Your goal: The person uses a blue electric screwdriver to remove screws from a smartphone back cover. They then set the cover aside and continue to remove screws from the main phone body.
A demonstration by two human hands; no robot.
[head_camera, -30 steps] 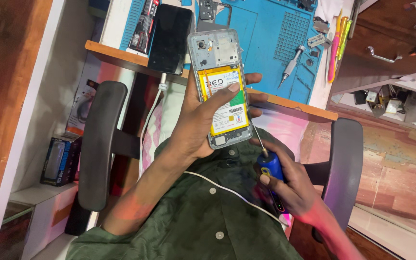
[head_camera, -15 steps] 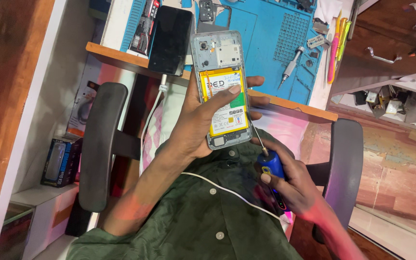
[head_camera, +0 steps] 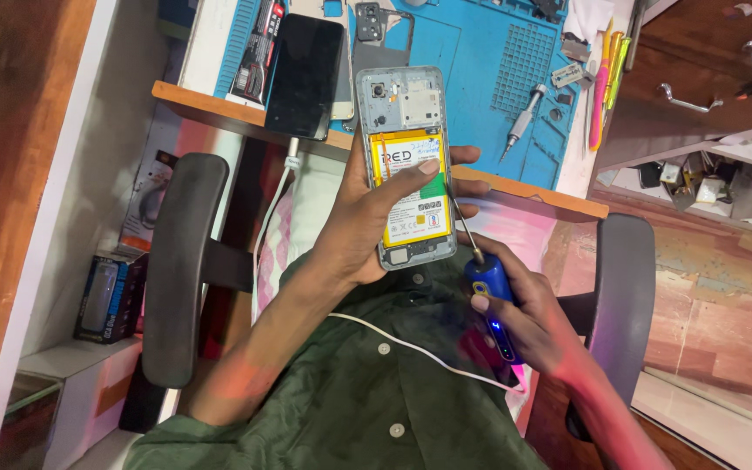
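Left armrest [head_camera: 180, 270]: black, padded, well to the left of the left hand, standing apart from it.

Charging cable [head_camera: 276, 204]: white, hanging from the tabletop edge down past the left forearm.

Dark phone [head_camera: 304, 77]: black slab lying face up on the tabletop, up and to the left of the left hand, overhanging the edge; apart from the hand.

Left hand [head_camera: 376, 222]: closed around the opened phone [head_camera: 411, 165], fingers wrapped behind it, thumb laid across the yellow battery [head_camera: 411, 204]. The phone is held upright in the air above the lap, back cover off, camera end pointing toward the tabletop.

Blue work mat [head_camera: 480, 61]: spread on the tabletop [head_camera: 533, 187] above both hands; a small screwdriver [head_camera: 522, 122] lies on it, up and to the right of the left hand.

Right hand [head_camera: 528, 326]: below and to the right of the left hand, gripping a blue electric screwdriver [head_camera: 491, 305]; its thin bit reaches up to the right edge of the opened phone, beside the battery.

Right armrest [head_camera: 624, 305]: black, just to the right of the right hand.
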